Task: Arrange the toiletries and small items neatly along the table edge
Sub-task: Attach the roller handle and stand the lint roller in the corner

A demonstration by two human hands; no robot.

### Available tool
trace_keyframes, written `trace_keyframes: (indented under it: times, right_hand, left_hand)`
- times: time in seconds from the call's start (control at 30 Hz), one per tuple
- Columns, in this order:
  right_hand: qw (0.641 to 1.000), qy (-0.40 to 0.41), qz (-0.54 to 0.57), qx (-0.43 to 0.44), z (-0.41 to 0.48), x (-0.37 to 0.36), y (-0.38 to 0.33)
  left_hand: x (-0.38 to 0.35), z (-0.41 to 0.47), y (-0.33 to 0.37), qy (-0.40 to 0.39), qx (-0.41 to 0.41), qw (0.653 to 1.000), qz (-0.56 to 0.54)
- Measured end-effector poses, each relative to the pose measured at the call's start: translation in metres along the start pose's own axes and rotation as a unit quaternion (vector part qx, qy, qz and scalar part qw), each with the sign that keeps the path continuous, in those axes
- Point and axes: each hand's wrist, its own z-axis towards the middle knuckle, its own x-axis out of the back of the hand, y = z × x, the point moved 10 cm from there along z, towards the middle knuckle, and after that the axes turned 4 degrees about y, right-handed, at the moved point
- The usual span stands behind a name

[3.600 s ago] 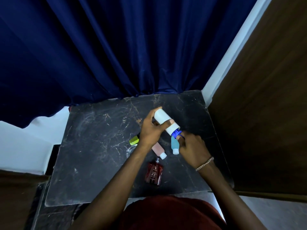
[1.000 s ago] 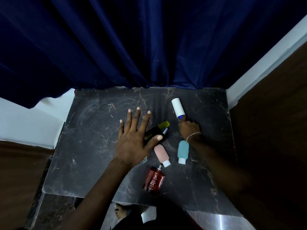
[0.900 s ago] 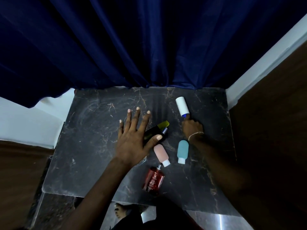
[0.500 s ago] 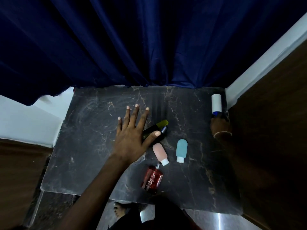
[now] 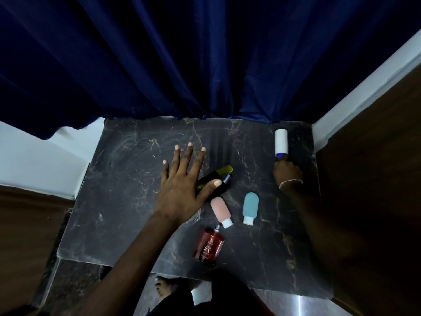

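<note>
Left hand (image 5: 182, 190): flat and spread on the counter (image 5: 127, 201), thumb resting on a dark comb (image 5: 214, 179), gripping nothing.
Right hand (image 5: 287, 171): clenched around the blue handle of the roller (image 5: 281, 142).
Roller: lying near the counter's far right corner.
Pink bottle (image 5: 220, 210): mid-counter, cap toward the person.
Blue bottle (image 5: 250, 207): just right of the pink bottle.
Red bottle (image 5: 209, 246): near the counter's front edge, below the pink bottle.

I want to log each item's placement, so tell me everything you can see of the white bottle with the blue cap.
The white bottle is a plain, smooth cylinder, plastic by its look, lying flat on the dark marble table near its far right corner. Its blue cap points toward the person. The right hand closes on the cap end. Nothing else touches it.
</note>
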Motion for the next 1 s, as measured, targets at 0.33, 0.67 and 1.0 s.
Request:
trace_keyframes:
  times: [0.33, 0.67, 1.0]
  right_hand:
    - [0.991, -0.024, -0.040, 0.123, -0.031, -0.014, -0.095]
    - [0.995, -0.025, -0.005, 0.094, -0.026, -0.012, -0.080]
    - [0.999, 0.011, 0.011, -0.037, 0.005, 0.009, 0.030]
  left_hand:
    - [0.003, 0.000, -0.006, 0.007, 0.010, 1.000, 0.007]
    - [0.003, 0.004, -0.008, -0.001, 0.010, 1.000, 0.005]
    - [-0.002, 0.009, 0.000, -0.007, 0.003, 1.000, 0.006]
